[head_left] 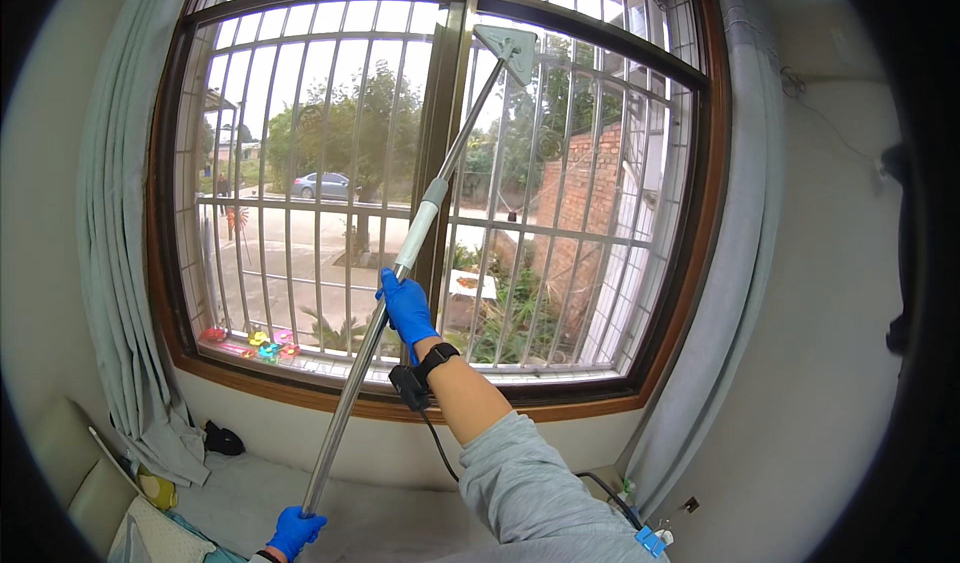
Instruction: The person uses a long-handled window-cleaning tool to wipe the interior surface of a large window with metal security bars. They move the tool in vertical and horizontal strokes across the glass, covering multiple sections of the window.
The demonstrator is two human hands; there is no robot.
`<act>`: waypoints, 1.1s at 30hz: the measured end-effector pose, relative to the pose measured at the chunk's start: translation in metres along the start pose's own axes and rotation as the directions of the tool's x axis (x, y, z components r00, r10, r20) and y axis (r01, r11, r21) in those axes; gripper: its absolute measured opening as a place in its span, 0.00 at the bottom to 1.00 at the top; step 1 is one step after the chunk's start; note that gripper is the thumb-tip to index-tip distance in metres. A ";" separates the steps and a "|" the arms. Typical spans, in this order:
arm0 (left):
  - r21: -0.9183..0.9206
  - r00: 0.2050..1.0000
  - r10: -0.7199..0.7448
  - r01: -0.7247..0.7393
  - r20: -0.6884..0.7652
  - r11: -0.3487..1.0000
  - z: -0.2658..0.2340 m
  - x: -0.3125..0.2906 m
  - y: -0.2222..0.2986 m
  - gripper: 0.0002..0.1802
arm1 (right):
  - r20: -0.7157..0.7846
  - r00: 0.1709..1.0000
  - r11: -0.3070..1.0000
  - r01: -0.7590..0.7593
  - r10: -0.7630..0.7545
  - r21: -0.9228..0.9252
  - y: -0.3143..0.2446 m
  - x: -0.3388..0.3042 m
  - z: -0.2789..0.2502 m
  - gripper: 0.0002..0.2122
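Observation:
A long mop [352,388] with a metal telescopic pole, a pale green sleeve and a triangular head slants up and rightward across the view. Its head lies at the upper part of the right window pane [500,178], beside the middle frame; whether it presses on the glass I cannot tell. My right hand [407,308], in a blue glove, is closed round the pole just under the sleeve. Lower down, near the pole's bottom end, my left hand [297,531], also blue-gloved, is wrapped round it.
Grey curtains hang at the left [125,193] and right [725,233] of the brown window frame [708,213]. Metal bars stand outside the glass. Colourful flowers [265,345] sit along the lower left sill. A bed [370,523] with a pillow [165,533] lies below the window.

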State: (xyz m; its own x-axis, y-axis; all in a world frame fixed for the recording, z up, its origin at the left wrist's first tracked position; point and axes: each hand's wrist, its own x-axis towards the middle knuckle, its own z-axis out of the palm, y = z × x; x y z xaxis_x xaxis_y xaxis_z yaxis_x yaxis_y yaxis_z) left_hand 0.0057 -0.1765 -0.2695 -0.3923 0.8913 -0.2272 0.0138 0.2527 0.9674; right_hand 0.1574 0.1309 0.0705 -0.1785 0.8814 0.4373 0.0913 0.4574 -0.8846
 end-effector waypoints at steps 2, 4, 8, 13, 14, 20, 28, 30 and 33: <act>0.010 1.000 0.005 -0.005 -0.002 1.000 0.011 0.004 0.006 0.12 | -0.017 0.998 0.998 0.055 -0.055 -0.020 -0.001 0.008 -0.012 0.26; 0.039 1.000 0.025 -0.025 0.002 0.999 0.021 0.009 0.015 0.13 | -0.034 0.997 0.997 0.071 -0.071 -0.005 -0.001 0.016 -0.025 0.25; 0.046 0.999 0.041 -0.042 0.008 0.998 0.048 0.012 0.027 0.14 | -0.038 0.998 0.998 0.058 -0.057 0.020 0.003 0.026 -0.053 0.25; 0.074 0.999 0.013 -0.017 0.044 0.997 0.082 0.014 0.028 0.14 | -0.033 0.997 0.998 0.064 -0.063 0.008 0.013 0.025 -0.082 0.24; 0.062 0.999 0.009 -0.012 0.051 0.998 0.090 0.014 0.028 0.13 | -0.029 0.997 0.998 0.068 -0.067 0.018 0.016 0.025 -0.089 0.24; 0.093 0.995 -0.005 -0.004 0.096 0.996 0.139 0.013 0.032 0.13 | -0.053 0.997 0.998 0.057 -0.058 -0.020 0.035 0.031 -0.138 0.25; 0.076 0.990 0.001 -0.012 0.143 0.997 0.208 0.026 0.034 0.13 | -0.096 0.995 0.999 0.010 -0.013 -0.031 0.046 0.033 -0.219 0.25; 0.074 0.985 0.010 -0.023 0.175 0.997 0.222 0.030 0.037 0.13 | -0.109 0.993 0.997 -0.055 0.049 -0.051 0.049 0.036 -0.241 0.25; 0.178 0.981 0.010 -0.044 0.193 0.983 0.243 0.034 0.049 0.13 | -0.152 0.988 0.999 0.018 -0.012 0.035 0.056 0.041 -0.271 0.26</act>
State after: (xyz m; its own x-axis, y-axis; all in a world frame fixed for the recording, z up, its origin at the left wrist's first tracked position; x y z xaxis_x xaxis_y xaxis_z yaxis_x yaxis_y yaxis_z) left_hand 0.2166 -0.0422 -0.2565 -0.2075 0.9496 -0.2352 0.1943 0.2756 0.9414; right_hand 0.4205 0.2249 0.0830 -0.0289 0.8833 0.4678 0.0539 0.4687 -0.8817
